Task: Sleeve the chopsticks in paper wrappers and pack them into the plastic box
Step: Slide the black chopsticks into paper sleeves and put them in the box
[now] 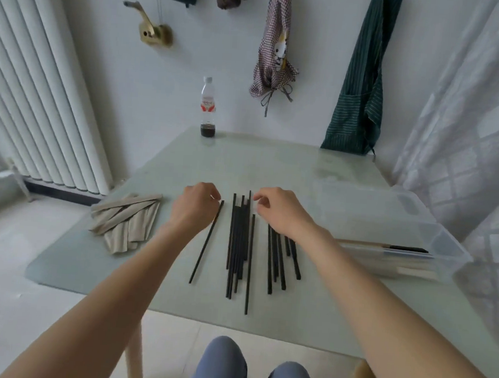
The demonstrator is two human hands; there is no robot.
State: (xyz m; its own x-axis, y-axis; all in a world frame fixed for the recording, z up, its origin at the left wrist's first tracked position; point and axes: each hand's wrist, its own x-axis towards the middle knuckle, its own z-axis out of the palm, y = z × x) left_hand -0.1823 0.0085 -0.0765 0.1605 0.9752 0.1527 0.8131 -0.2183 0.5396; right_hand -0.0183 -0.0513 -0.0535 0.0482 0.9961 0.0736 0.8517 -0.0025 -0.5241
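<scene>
Several loose black chopsticks [239, 247] lie side by side on the pale green table [258, 166], and a smaller group [278, 261] is partly under my right wrist. One chopstick [206, 242] lies apart to the left, slanted. My left hand [195, 207] has curled fingers that pinch its far tip. My right hand [282, 211] hovers with loosely curled fingers over the far ends of the middle group and holds nothing. A heap of beige paper wrappers [128, 221] lies to the left. The clear plastic box [434, 228] at the right holds sleeved chopsticks [386, 247].
A plastic bottle [208, 109] with dark liquid stands at the table's far edge. Aprons [364, 87] hang on the wall behind it. A white radiator [42, 94] is at the left and a curtain [469, 115] at the right. My knees [224, 364] are below the near edge.
</scene>
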